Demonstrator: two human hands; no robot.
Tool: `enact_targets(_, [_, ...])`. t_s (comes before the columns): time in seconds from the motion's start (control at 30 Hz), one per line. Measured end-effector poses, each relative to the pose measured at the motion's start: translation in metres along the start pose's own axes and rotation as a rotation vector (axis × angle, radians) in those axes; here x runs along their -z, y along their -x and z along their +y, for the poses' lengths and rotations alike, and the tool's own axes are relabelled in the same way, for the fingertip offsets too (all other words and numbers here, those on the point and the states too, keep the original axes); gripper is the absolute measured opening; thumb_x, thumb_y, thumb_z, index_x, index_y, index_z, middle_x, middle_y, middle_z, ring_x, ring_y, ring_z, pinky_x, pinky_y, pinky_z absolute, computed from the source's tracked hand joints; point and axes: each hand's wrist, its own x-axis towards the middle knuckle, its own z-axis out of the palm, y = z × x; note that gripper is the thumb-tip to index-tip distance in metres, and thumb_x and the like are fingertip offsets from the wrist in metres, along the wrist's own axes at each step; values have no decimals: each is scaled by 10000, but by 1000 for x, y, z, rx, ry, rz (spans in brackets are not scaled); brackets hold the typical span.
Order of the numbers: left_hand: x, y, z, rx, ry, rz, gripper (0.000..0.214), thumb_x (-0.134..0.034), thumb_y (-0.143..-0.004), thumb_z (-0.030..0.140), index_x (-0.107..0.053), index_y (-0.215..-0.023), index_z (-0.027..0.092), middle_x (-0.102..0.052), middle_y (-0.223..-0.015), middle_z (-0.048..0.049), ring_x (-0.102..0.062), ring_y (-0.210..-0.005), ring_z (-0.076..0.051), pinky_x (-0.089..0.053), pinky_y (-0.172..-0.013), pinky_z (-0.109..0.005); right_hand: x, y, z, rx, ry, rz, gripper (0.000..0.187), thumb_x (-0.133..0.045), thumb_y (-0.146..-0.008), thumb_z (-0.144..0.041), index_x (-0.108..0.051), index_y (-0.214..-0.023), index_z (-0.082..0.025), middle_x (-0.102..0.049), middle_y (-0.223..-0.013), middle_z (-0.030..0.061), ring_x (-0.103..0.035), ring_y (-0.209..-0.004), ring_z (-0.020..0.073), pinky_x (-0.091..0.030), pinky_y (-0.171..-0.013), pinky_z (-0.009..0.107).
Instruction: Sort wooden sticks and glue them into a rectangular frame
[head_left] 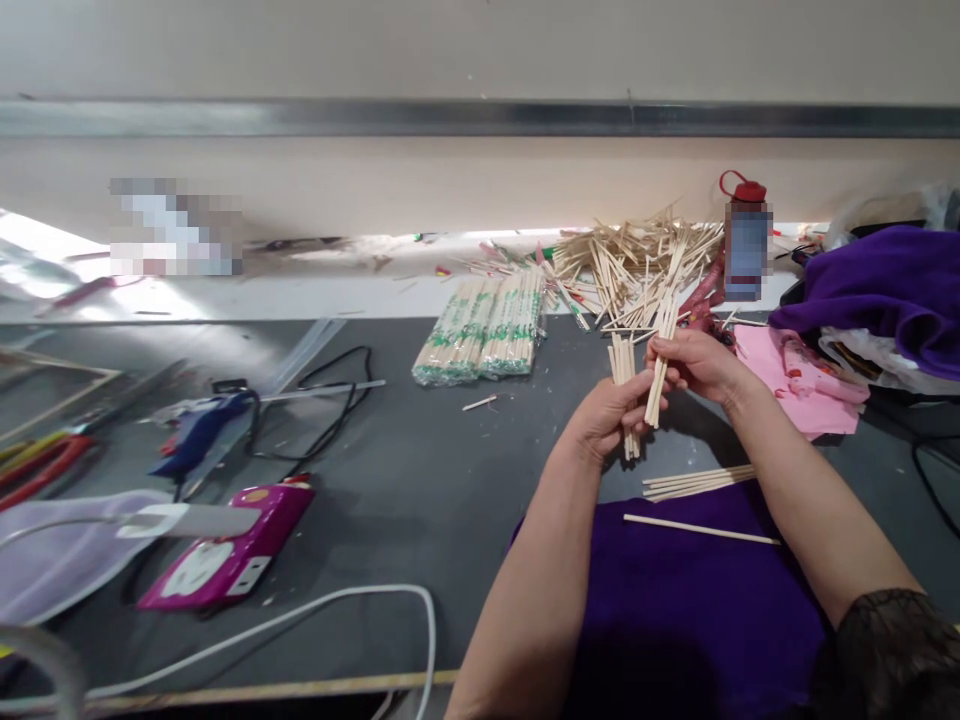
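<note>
Above the table (420, 480), our left hand (600, 415) and right hand (694, 362) each clasp bamboo sticks (621, 365); slack grip may scatter them.

pale wooden sticks in two thin bundles: left bundle (622, 358) upright, right bundle (654, 405) slightly tilted, nearly touching.

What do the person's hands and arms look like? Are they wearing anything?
The left hand and the right hand are bare: no gloves, rings or watch in sight. The left arm is bare; the right arm has a dark lacy sleeve at the elbow.
</note>
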Motion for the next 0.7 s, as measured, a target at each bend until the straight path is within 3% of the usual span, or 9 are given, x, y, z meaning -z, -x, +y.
enact_targets(0.1, [2, -1, -2, 7, -38, 30, 451, -825, -516, 452, -671, -719, 81, -599, -515, -17, -289, -330, 4, -268, -334, -162, -9, -1, -3, -22, 125, 98, 303, -707, -658, -400, -538, -655, -149, -428, -428, -76, -381, -383, 52, -245, -375, 176])
enact_targets(0.23, [2, -3, -6, -48, -146, 102, 428, -821, -503, 450, -637, -628, 85, -464, -380, 33, -341, -326, -26, -201, -321, -161, -18, -3, -5, 18, 260, 177, 239, -660, -678, -347, -532, -641, -149, -517, -510, -49, -411, -412, 59, -310, -411, 197])
enact_targets(0.4, [2, -4, -2, -174, -24, 272, 388, -804, -531, 412, -630, -701, 110, -561, -483, 13, -357, -333, -23, -194, -328, -163, -15, 2, -2, 17, 330, 323, 246, -614, -753, -389, -556, -709, -155, -585, -630, -23, -462, -434, 54, -261, -375, 179])
enact_targets(0.5, [4, -6, 1, -228, 81, 368, 350, -785, -552, 361, -630, -748, 117, -591, -550, 7, -384, -363, -21, -211, -341, -150, -11, 7, 4, -53, 324, 280, 257, -590, -770, -402, -594, -758, -145, -621, -664, 7, -507, -426, 70, -259, -323, 177])
enact_targets(0.6, [7, -7, 0, -223, 89, 396, 315, -780, -557, 332, -616, -715, 115, -565, -529, 19, -368, -360, -16, -208, -341, -148, -9, 8, 9, -24, 303, 212, 226, -617, -728, -359, -576, -671, -144, -584, -570, -9, -507, -415, 69, -298, -317, 160])
enact_targets(0.7, [6, -7, -4, -165, 15, 362, 317, -783, -558, 332, -637, -721, 102, -553, -512, 20, -334, -342, -9, -193, -334, -153, -8, 5, 10, 73, 287, 314, 237, -639, -705, -366, -558, -641, -153, -541, -506, -35, -470, -382, 59, -290, -310, 150])
